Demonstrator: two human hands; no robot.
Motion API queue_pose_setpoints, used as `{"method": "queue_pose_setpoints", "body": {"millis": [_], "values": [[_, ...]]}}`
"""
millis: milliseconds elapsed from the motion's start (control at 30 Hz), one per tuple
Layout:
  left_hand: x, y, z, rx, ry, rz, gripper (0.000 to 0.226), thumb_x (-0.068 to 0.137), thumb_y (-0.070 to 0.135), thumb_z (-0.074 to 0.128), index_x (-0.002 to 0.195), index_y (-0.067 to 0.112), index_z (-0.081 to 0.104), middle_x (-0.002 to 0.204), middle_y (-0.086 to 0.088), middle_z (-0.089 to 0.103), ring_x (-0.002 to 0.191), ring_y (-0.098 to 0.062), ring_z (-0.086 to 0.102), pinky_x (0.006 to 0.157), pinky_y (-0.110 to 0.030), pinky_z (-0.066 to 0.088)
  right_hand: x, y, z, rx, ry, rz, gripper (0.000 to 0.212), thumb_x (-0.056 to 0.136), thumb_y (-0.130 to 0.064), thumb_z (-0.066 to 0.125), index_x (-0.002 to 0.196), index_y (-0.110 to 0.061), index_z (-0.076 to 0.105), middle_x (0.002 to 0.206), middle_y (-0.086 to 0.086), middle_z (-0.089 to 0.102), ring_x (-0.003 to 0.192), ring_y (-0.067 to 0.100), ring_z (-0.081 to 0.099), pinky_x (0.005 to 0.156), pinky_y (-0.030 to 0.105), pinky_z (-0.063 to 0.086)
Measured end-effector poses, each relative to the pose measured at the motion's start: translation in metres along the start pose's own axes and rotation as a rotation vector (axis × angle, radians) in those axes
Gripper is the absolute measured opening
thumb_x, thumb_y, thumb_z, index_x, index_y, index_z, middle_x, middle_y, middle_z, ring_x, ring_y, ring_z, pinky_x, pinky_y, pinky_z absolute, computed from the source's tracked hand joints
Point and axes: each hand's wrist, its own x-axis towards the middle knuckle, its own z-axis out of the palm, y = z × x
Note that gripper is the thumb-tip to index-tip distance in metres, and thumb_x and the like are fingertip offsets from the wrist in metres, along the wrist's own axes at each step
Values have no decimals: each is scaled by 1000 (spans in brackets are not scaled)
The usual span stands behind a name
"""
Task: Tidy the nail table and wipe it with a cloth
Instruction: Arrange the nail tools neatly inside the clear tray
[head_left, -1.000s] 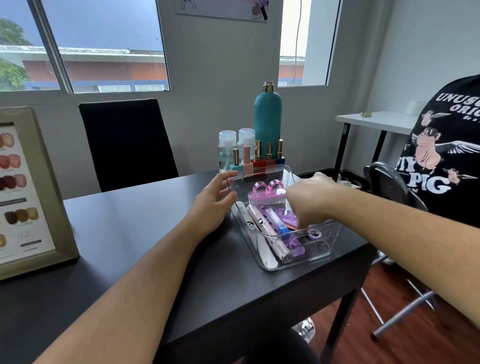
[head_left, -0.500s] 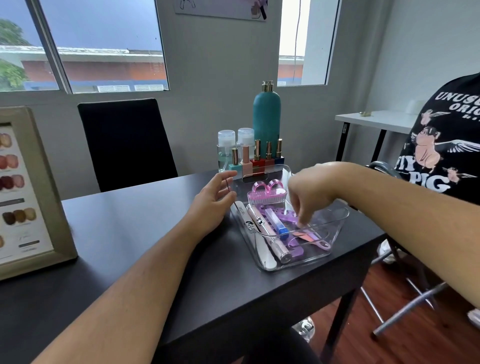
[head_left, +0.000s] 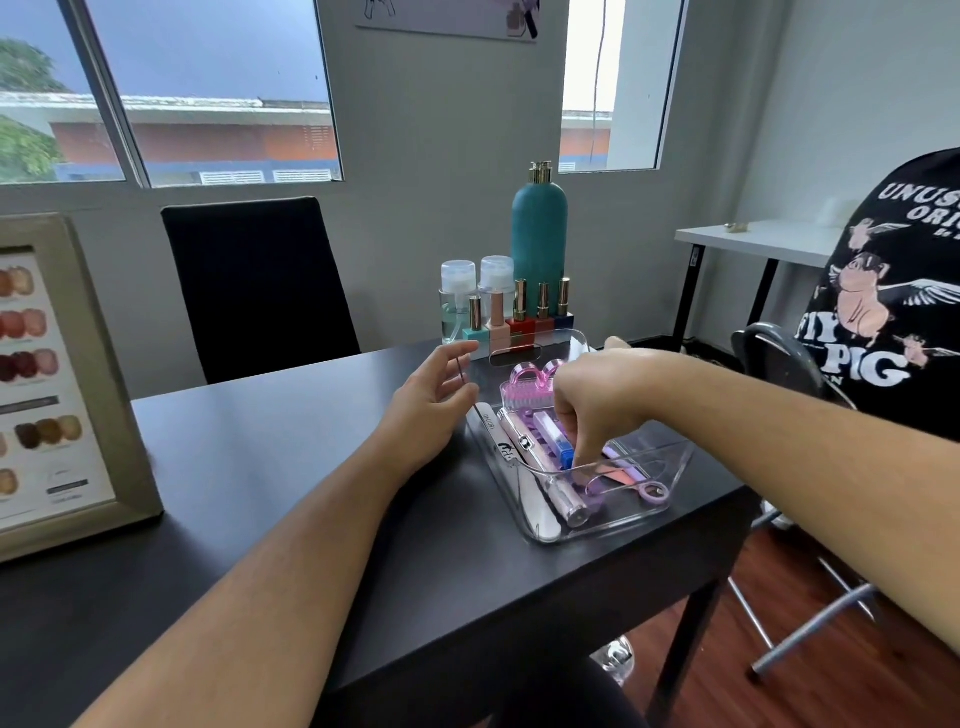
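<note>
A person tidies a nail table, hands apart on either side of a clear tray. Far off to the left of the left hand, a framed nail colour chart (head_left: 62, 374) stands on the dark table (head_left: 270, 467). A black chair (head_left: 260, 286) sits beyond the left forearm, under the window. The left hand (head_left: 431, 400) lies on the tabletop with relaxed, loosely spread fingers that hold nothing, its fingertips against the left wall of the clear tray (head_left: 628, 519).

The tray sits near the table's right edge, just right of the left hand and under the right one. Inside it, nearest the left hand, lie a long white nail file (head_left: 531, 493) and a pale pink pen-shaped tool (head_left: 563, 496) side by side. A pink brush (head_left: 527, 388) rests at the far end and a blue-capped tube (head_left: 556, 436) just below it.

The right hand (head_left: 597, 405) reaches down into the tray from above, its fingertips (head_left: 586, 460) among purple pieces on the tray floor. Whether they pinch anything cannot be told. A small purple ring-ended tool (head_left: 653, 490) lies to the right of those fingertips.

Beyond both hands, at the table's far edge, stand two clear pump bottles (head_left: 457, 301), a row of nail polish bottles (head_left: 519, 317) and a tall teal bottle (head_left: 539, 244). To the right of the right arm sits a second person in a black printed T-shirt (head_left: 893, 312), with a white side table (head_left: 758, 239) behind.
</note>
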Motion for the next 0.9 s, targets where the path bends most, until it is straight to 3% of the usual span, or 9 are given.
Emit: {"method": "queue_pose_setpoints", "body": {"millis": [133, 233, 300, 400, 500, 600, 700, 800, 900], "values": [[0, 0, -2, -21, -7, -14, 39, 92, 13, 54, 126, 33, 50, 137, -2, 51, 124, -16, 51, 107, -44, 39, 0, 3, 1, 46, 0, 0, 32, 70, -50, 74, 81, -21, 66, 69, -11, 56, 77, 11, 51, 88, 38, 32], [-1, 2, -2, -4, -18, -33, 40, 92, 13, 54, 126, 33, 49, 138, -2, 50, 126, -16, 50, 108, -43, 38, -3, 16, -4, 198, -33, -18, 25, 73, -38, 77, 91, -21, 72, 69, -15, 55, 66, 2, 48, 66, 24, 36], [-1, 7, -2, 167, 47, 7, 40, 90, 16, 57, 124, 36, 49, 140, 1, 48, 128, -15, 45, 110, -36, 35, -3, 26, -8, 209, 35, -12, 23, 75, -30, 78, 96, -23, 72, 67, -18, 50, 63, 0, 45, 61, 23, 34], [1, 27, 3, 584, 168, 239, 32, 84, 26, 65, 114, 35, 59, 132, 6, 48, 124, -14, 42, 102, -28, 31, 7, 31, -4, 101, 165, -2, 19, 77, -31, 76, 95, -29, 71, 63, -21, 45, 68, 0, 40, 76, 33, 26], [6, 47, 19, 885, -127, 383, 23, 80, 37, 68, 103, 40, 66, 133, 9, 48, 125, -13, 36, 103, -36, 30, 20, 25, 6, 13, 191, -25, 20, 80, -34, 72, 99, -32, 69, 69, -20, 47, 87, 9, 42, 80, 38, 21], [20, 58, 31, 1086, -376, 341, 29, 78, 39, 70, 106, 36, 67, 122, 7, 54, 115, -14, 42, 93, -27, 33, 28, 26, 9, -3, 208, -29, 26, 78, -39, 73, 102, -30, 68, 86, -15, 59, 97, 14, 48, 80, 40, 21], [34, 66, 38, 1177, -470, 314, 36, 74, 37, 75, 109, 32, 68, 111, 6, 58, 103, -15, 48, 85, -31, 45, 31, 30, 12, 51, 243, -33, 26, 75, -39, 75, 96, -29, 64, 88, -11, 58, 93, 14, 45, 80, 40, 21], [39, 68, 42, 1185, -504, 332, 29, 72, 34, 77, 100, 35, 71, 100, 9, 57, 93, -11, 47, 65, -20, 36, 33, 34, 17, 104, 241, -46, 22, 77, -32, 75, 90, -30, 57, 94, -8, 60, 101, 19, 50, 83, 41, 24], [41, 65, 42, 1160, -539, 302, 30, 72, 33, 77, 101, 35, 72, 103, 7, 59, 92, -11, 46, 71, -24, 40, 34, 37, 19, 102, 239, -43, 25, 79, -26, 73, 102, -27, 66, 93, -10, 57, 104, 19, 49, 82, 39, 23]]}}
